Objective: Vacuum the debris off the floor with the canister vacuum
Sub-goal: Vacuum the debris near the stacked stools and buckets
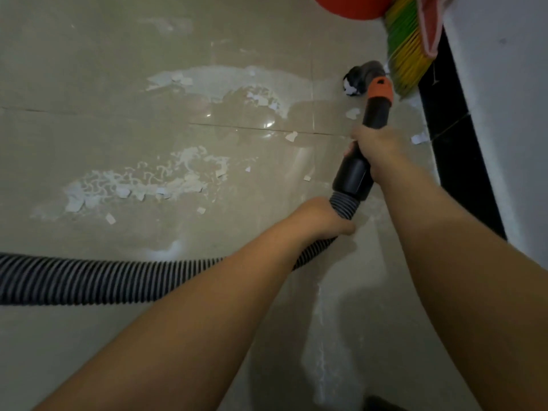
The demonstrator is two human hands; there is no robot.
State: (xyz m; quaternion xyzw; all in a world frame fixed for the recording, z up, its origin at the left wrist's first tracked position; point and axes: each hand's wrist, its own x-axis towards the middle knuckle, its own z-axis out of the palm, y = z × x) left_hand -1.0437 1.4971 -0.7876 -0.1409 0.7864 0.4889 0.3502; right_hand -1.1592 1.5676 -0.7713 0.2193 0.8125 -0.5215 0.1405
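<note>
White paper scraps [142,188] litter the floor [89,129]; right hand [375,146] grips the wand [360,161], left hand [321,216] clasps the hose [89,277]; nozzle [360,80] at the broom [406,54]; best keep it low, sweep leftward slowly.

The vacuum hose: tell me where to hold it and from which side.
Hold the black rigid handle tube at mid-length, from above and the near side, as the right hand does. It is smooth, straight and angled down toward the nozzle. Steady the ribbed hose just behind the cuff, as the left hand does.
</note>
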